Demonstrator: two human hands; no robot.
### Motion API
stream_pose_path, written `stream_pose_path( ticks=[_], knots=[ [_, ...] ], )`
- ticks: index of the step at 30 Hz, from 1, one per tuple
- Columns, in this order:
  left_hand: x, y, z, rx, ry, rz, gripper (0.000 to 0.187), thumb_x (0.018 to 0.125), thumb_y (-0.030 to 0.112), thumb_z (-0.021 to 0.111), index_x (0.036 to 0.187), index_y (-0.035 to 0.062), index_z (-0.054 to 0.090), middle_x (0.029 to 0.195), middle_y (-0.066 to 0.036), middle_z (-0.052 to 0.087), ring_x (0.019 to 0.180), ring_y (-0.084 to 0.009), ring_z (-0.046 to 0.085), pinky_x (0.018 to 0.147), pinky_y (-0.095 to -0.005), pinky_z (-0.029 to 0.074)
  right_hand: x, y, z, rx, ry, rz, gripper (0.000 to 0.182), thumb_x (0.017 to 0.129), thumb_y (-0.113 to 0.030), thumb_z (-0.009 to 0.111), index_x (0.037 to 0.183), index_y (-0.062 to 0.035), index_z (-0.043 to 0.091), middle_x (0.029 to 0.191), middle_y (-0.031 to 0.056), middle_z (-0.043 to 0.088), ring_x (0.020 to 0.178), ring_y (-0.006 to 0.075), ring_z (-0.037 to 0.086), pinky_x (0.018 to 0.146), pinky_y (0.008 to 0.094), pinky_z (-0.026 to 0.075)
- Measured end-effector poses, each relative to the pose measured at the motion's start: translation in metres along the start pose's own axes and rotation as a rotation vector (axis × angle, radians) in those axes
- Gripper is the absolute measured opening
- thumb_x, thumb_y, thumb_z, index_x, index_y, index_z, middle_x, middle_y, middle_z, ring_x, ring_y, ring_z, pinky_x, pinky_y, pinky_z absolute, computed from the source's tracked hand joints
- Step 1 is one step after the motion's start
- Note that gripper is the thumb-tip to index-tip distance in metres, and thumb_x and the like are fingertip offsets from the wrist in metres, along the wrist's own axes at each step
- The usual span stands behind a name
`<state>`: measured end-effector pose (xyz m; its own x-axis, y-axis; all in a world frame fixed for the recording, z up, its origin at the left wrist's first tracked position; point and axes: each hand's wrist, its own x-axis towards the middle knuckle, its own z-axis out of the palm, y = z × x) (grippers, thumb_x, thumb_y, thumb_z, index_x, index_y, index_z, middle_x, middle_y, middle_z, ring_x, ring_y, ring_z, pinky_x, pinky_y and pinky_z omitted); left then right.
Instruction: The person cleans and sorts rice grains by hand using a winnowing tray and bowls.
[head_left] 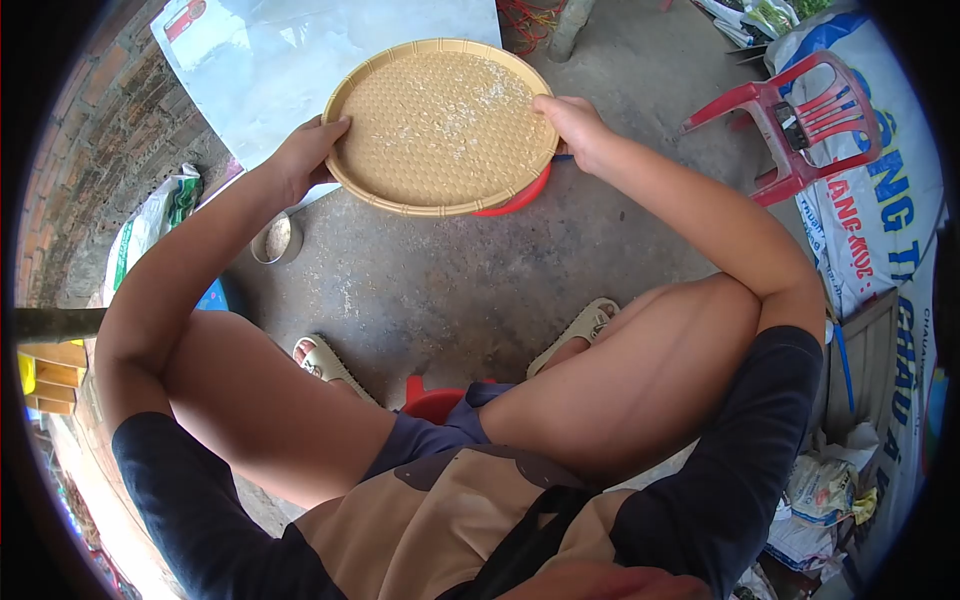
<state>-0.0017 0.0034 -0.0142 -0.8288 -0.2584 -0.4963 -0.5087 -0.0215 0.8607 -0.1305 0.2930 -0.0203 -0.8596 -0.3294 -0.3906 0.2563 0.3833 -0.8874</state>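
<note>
A round woven bamboo winnowing tray [395, 170] is held up in front of me, roughly level. Small white grains [485, 95] lie scattered over its weave, thickest toward the far right; they look like rice. My left hand [308, 160] grips the left rim, thumb over the edge and fingers underneath. On the opposite rim my right hand [575, 130] is closed the same way, its fingers mostly hidden below. Part of a red basin [522, 198] shows beneath the tray's near right edge; the tray hides the rest.
A metal pot [277, 240] stands on the concrete floor [440, 290] at left. Behind the tray lies a pale sheet [250, 90]. A red plastic chair [800, 120] holding a dark object stands at right, beside large printed sacking [880, 200]. Part of a red stool [430, 403] shows beneath me.
</note>
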Motion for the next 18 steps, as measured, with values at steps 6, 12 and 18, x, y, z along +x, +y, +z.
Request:
stream_pose_path(
  ticks=[6,12,18],
  knots=[
    [0.008,0.007,-0.022,0.058,0.041,0.015,0.038,0.094,0.028,0.04,0.123,0.0029,0.041,0.099,-0.009,0.059,0.079,-0.0164,0.064,0.07,-0.0276,0.055,-0.003,-0.004,0.012,0.065,-0.028,0.064,0.024,0.079,-0.021,0.055,0.096,-0.0048,0.057,0.086,0.0047,0.061,0.071,0.0141,0.059,0.064,0.0263,0.046],
    [0.006,0.004,-0.012,0.034,0.07,0.0,0.038,0.095,0.028,0.039,0.124,0.0038,0.04,0.1,-0.009,0.059,0.081,-0.0156,0.063,0.071,-0.0276,0.055,0.0,-0.003,0.01,0.041,-0.048,0.038,0.023,0.079,-0.021,0.056,0.097,-0.0055,0.056,0.089,0.0055,0.06,0.073,0.0136,0.057,0.064,0.0269,0.046],
    [-0.001,0.006,-0.011,0.034,0.051,-0.01,0.036,0.094,0.027,0.041,0.122,0.0049,0.042,0.101,-0.008,0.059,0.083,-0.0141,0.062,0.074,-0.0284,0.054,0.006,0.0,0.008,0.08,-0.027,0.038,0.023,0.08,-0.019,0.055,0.097,-0.0049,0.056,0.091,0.0065,0.06,0.074,0.0137,0.058,0.066,0.0276,0.047]
  ],
)
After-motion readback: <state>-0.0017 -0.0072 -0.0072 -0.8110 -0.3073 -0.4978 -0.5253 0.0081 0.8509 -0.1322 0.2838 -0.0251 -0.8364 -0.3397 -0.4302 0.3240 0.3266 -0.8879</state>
